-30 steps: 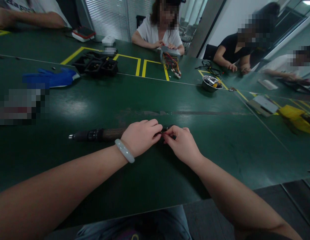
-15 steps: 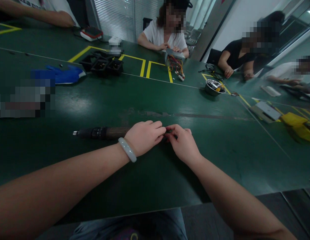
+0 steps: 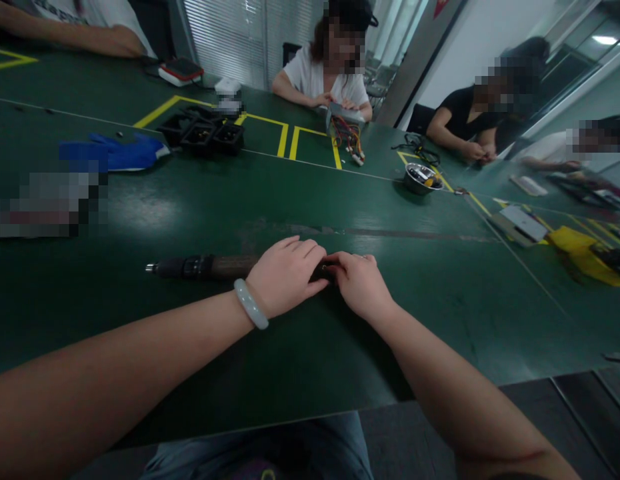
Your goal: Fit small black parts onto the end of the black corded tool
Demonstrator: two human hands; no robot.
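The long dark tool (image 3: 210,267) lies crosswise on the green worktop (image 3: 215,380) in front of me, its silver tip (image 3: 151,268) pointing to my left and its brown grip (image 3: 235,267) running in under my left hand (image 3: 287,273). That hand is curled over the tool's rear part — fingers bent over the far side, thumb reaching along the near side — and I have a pale bangle (image 3: 251,305) around that wrist.

My right hand (image 3: 363,280) comes in from the other side, thumb and fingers bent toward the tool's rear end (image 3: 320,270). The fingertips of my two hands nearly meet there; between them I see something dark with a small glint, but I cannot tell whether my right fingers pinch a separate piece or just touch the end.

Beyond the tool, to my left, a blue glove (image 3: 133,152) lies near some black bins (image 3: 200,137). Farther across, a person in a white top (image 3: 310,77) has both hands at a metal box (image 3: 347,112) with coloured wires (image 3: 349,137) spilling out toward me. To my right of those wires sits a shiny bowl (image 3: 421,187) with small items inside, and well beyond my right hand — near the worktop's right side — is a yellow container (image 3: 577,245) with dark things in it.
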